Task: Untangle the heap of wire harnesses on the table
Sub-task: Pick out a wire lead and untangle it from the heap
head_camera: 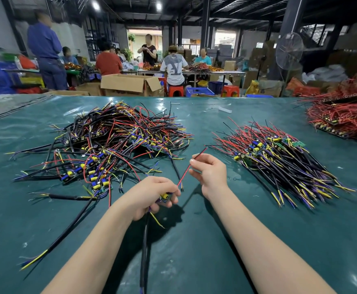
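A tangled heap of wire harnesses (118, 141), black, red, yellow and blue, lies on the green table (194, 240) at the left. My left hand (152, 194) grips one harness by its small board with a yellow part; its thick black cable (144, 251) hangs down toward me. That harness's thin red wire (185, 174) runs up to my right hand (210, 174), which pinches it between thumb and fingers, the wire's tip sticking out beyond. At the right lies a neater pile of harnesses (279, 160), all pointing the same way.
A pile of red-wired harnesses (343, 119) sits at the table's far right. One loose harness (67, 234) stretches across the near left of the table. Beyond the far edge are cardboard boxes (131, 84), stools, a fan and several people working at another table.
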Demonstrator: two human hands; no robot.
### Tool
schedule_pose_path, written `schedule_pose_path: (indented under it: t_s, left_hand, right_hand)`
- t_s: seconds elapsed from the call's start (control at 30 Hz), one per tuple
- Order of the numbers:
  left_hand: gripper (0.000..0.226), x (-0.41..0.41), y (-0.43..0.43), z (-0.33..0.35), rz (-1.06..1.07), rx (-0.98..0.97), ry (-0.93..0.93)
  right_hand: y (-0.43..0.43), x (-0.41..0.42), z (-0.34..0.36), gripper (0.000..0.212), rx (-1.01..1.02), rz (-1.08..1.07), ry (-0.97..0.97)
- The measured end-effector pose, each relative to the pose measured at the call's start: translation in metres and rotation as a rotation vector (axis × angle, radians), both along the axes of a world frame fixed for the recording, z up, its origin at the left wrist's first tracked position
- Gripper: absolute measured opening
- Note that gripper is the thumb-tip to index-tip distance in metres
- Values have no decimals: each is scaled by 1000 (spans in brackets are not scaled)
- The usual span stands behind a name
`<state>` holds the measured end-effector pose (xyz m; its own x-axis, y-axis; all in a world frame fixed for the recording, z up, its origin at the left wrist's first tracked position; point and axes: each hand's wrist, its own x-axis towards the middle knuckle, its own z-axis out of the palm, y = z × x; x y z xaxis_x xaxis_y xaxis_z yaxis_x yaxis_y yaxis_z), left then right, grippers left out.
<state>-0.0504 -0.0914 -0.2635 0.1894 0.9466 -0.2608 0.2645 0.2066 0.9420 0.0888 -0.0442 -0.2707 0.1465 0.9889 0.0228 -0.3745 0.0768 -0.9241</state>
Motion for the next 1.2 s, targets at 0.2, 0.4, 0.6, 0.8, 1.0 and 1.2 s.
schedule_pose_path:
  t_s: [0.2,0.4,0.6,0.8,1.0,1.2]
  left_hand:
    - [18,-2,0,1,12,25,52]
    - [18,3,5,-11,149,362,331]
    - [19,-1,3,-13,-12,303,106]
    - [39,1,5,-12,71,84,-462]
    - [45,-3,11,-15,319,233,-414]
    - [39,-4,13,-17,360,283,-381]
  right_hand:
    - [6,9,0,25,-17,-24,76]
    - [9,11,0,24,20,-101,172]
    - [11,20,3,26,-16,-150,177]
    - [9,13,9,38,-168,88,462]
    - [-7,-18,-1,17,-164,343,-53]
    - [-17,-27,-1,20,-72,304,-203]
